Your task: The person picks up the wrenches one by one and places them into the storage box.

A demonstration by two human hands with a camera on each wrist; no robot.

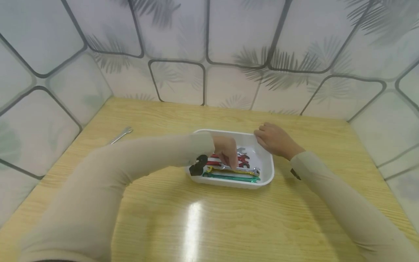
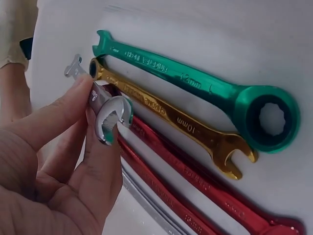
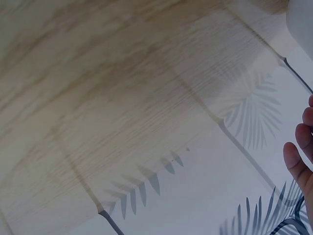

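Observation:
Over the white tray (image 1: pixel 269 178), my left hand (image 1: pixel 226 148) pinches a silver wrench (image 2: pixel 100 100) between thumb and fingers. In the left wrist view the wrench's open end points at the camera. Below it on the tray floor lie a green wrench (image 2: pixel 195 87), a gold wrench (image 2: pixel 171 116) and red wrenches (image 2: pixel 188 171). Another silver wrench (image 2: pixel 146 198) lies beside the red ones, partly behind my fingers. My right hand (image 1: pixel 275 140) grips the tray's rim at the back right corner; only its fingertips (image 3: pixel 295 159) show at the edge of the right wrist view.
A loose silver wrench (image 1: pixel 121 135) lies on the wooden table (image 1: pixel 157 211) to the left, partly covered by my left sleeve (image 1: pixel 147 156). Patterned wall panels (image 1: pixel 235 83) enclose the table at the back and sides.

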